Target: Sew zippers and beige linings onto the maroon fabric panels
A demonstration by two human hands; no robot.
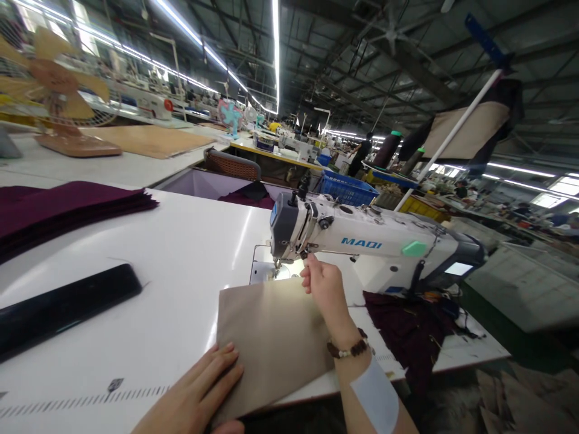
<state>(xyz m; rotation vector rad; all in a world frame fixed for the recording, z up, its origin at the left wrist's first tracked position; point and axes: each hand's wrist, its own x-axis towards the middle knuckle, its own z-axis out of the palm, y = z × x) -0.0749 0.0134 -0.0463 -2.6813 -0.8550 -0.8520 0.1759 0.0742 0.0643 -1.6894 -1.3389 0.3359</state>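
Note:
A beige fabric piece lies on the white table in front of a sewing machine marked MAQI. Its far edge is close to the lit needle area. My left hand rests on the fabric's near left side, fingers stretched out. Beside the sewing head, above the fabric's far right corner, my right hand is closed with the fingertips pinched together near the needle and thread parts. Whatever is between those fingertips is too small to make out. A beaded bracelet and a pale patch are on my right forearm.
A stack of dark purple fabric and a long black object lie on the left of the table. More purple fabric hangs over the right edge. A fan, a blue crate and thread cones stand beyond.

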